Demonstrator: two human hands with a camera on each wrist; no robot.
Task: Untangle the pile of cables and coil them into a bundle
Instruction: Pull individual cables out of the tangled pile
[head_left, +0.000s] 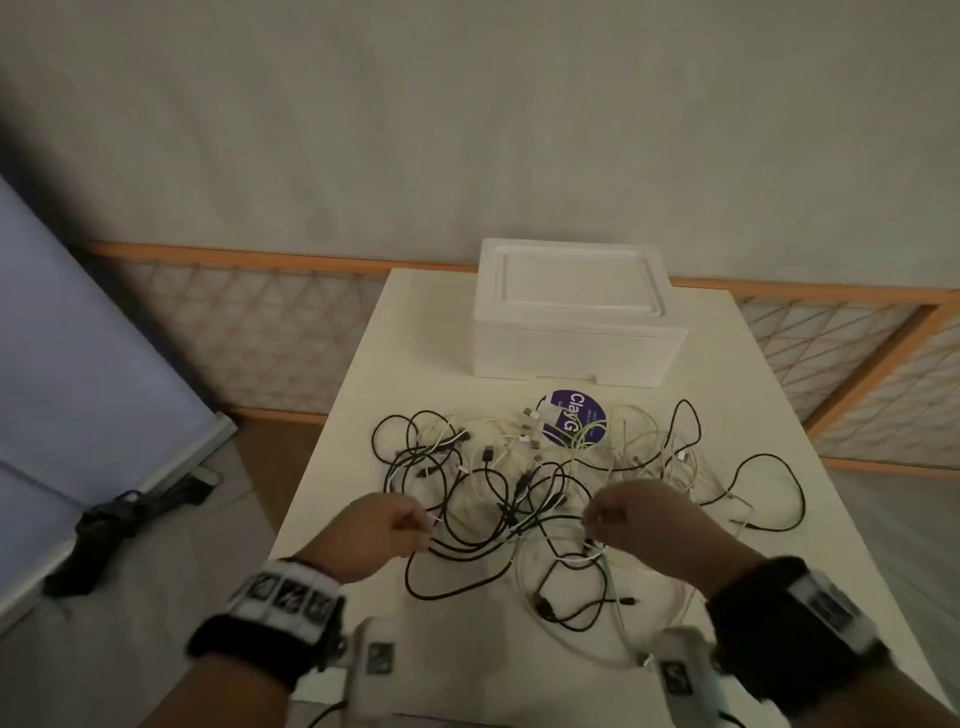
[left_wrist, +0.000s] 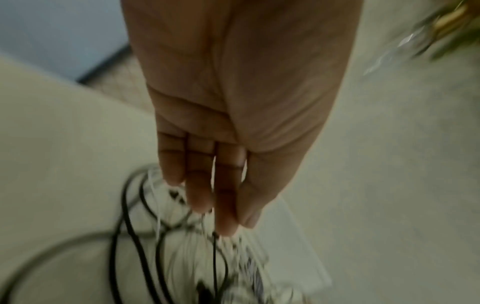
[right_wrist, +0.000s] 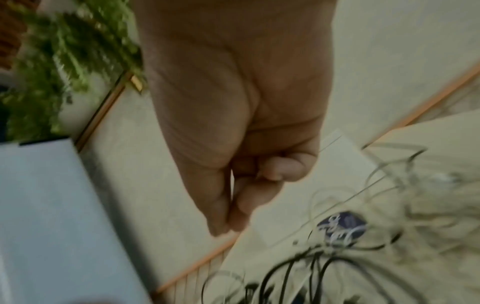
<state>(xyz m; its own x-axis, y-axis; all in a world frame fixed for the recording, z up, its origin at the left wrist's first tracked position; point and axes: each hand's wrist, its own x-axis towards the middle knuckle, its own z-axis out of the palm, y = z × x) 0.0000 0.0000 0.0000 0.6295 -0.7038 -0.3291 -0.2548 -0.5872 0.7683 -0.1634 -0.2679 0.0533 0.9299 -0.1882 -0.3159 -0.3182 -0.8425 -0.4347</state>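
On the far half of the table sits a white foam box; just near of it a round purple sticker reads "ClayG", smaller print too fine to read; cables cross its near edge.
Cables: black and white, tangled in one flat pile mid-table; spread runs left-right, wider than deep; loops point every way, plug ends scattered; no coil formed.
Left hand: at pile's near-left edge; head view shows fingers curled at a white strand; wrist view shows fingers long and close together, thumb alongside, a black cable hanging below the tips; whether it grips, cannot tell.
Right hand: over pile's near-right part, fingers curled inward; wrist view shows thumb and fingertips pressed together; blurred, cannot tell if a strand is pinched.
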